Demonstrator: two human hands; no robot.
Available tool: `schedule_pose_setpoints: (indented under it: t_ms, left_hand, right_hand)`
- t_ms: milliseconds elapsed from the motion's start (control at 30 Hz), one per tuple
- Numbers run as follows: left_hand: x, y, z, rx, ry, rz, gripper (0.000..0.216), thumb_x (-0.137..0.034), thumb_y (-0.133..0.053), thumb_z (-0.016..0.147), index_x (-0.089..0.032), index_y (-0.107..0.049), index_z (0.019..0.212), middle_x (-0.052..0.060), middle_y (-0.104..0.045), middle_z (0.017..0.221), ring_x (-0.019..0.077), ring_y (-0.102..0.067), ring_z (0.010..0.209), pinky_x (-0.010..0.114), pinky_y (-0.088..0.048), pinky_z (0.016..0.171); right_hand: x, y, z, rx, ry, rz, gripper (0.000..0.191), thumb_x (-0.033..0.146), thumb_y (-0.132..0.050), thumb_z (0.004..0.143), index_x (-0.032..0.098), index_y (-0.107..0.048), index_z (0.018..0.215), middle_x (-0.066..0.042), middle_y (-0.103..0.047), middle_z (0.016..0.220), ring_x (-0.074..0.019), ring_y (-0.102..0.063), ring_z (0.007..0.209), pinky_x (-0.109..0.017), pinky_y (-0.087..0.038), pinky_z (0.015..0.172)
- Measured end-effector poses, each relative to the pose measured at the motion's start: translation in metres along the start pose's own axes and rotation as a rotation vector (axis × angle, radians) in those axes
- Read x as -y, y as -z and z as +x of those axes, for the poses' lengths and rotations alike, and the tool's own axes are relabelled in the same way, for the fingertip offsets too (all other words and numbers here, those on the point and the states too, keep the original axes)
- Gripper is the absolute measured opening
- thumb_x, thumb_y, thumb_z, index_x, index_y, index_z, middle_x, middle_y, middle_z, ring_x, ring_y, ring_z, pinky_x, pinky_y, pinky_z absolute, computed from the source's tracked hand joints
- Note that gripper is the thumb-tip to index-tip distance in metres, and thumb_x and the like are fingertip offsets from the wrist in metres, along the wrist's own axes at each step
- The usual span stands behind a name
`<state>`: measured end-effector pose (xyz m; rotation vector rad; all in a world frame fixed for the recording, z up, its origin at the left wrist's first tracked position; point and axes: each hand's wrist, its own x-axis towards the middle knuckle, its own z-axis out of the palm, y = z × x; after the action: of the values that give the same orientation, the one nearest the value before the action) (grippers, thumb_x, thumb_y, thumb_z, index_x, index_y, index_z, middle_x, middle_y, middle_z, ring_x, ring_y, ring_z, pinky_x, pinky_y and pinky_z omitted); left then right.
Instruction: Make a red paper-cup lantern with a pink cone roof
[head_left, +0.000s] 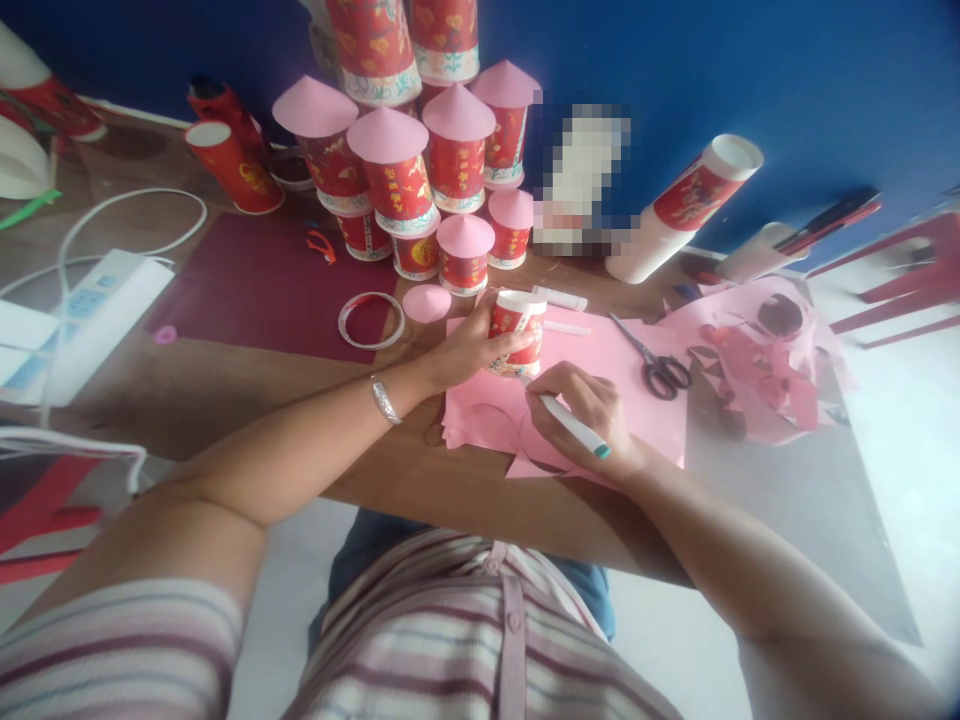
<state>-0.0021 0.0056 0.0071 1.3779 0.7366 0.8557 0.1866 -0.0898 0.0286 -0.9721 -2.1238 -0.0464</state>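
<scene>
My left hand point(469, 348) is closed around a small red paper cup point(517, 330) that stands upside down on a sheet of pink paper point(637, 400). My right hand point(589, 415) pinches a white pen with a teal end point(577, 428), its tip down at the foot of the cup on the pink paper. A cut curve shows in the paper's near edge just below this hand. A silver bracelet point(385, 399) sits on my left wrist.
A stack of red cups with pink cone lids point(420, 170) stands behind. Scissors point(656, 362), a glue stick point(559, 297), a tape ring point(370, 320), a pink disc point(426, 302) and pink scraps point(765, 370) lie around. A power strip point(97, 310) sits left, a cup sleeve point(686, 205) right.
</scene>
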Motion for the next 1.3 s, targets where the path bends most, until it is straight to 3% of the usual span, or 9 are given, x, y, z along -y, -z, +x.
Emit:
schedule_pose_setpoints:
  t_ms: [367,800,1100,1300]
  left_hand:
    - [-0.001,-0.002,0.001,0.013,-0.033,-0.104,0.048,-0.045,-0.080,0.086,-0.020,-0.055,0.119,0.007,-0.067,0.113,0.0261,-0.067,0.109,0.046,-0.056,0.102]
    - [0.011,0.003,0.005,0.005,-0.034,-0.199,0.041,-0.045,-0.085,0.087,-0.020,-0.061,0.109,0.003,-0.067,0.101,0.0184,-0.067,0.093,0.036,-0.057,0.089]
    - [-0.004,0.000,-0.001,0.034,-0.014,-0.236,0.035,-0.046,-0.074,0.092,-0.019,-0.062,0.111,0.005,-0.070,0.102,0.0215,-0.069,0.096,0.037,-0.058,0.089]
    - [0.000,0.002,0.000,0.003,-0.018,-0.201,0.039,-0.042,-0.076,0.088,-0.019,-0.062,0.117,0.006,-0.070,0.109,0.0223,-0.068,0.102,0.039,-0.056,0.096]
  right_hand:
    - [-0.002,0.004,-0.001,-0.012,0.079,0.107,0.016,0.008,-0.061,0.096,0.023,-0.058,0.097,0.002,-0.067,0.075,-0.0114,-0.063,0.060,-0.023,-0.051,0.055]
    - [-0.003,0.003,-0.002,-0.023,0.088,0.103,0.020,0.005,-0.062,0.094,0.023,-0.058,0.100,0.003,-0.067,0.076,-0.0113,-0.062,0.059,-0.024,-0.050,0.054]
    - [-0.002,0.006,-0.001,-0.015,0.076,0.097,0.018,0.008,-0.062,0.097,0.024,-0.058,0.101,0.003,-0.067,0.077,-0.0110,-0.063,0.061,-0.023,-0.051,0.055]
    - [-0.005,0.005,-0.001,-0.069,0.073,0.097,0.020,0.006,-0.064,0.095,0.024,-0.060,0.104,0.002,-0.069,0.080,-0.0122,-0.068,0.064,-0.024,-0.055,0.058]
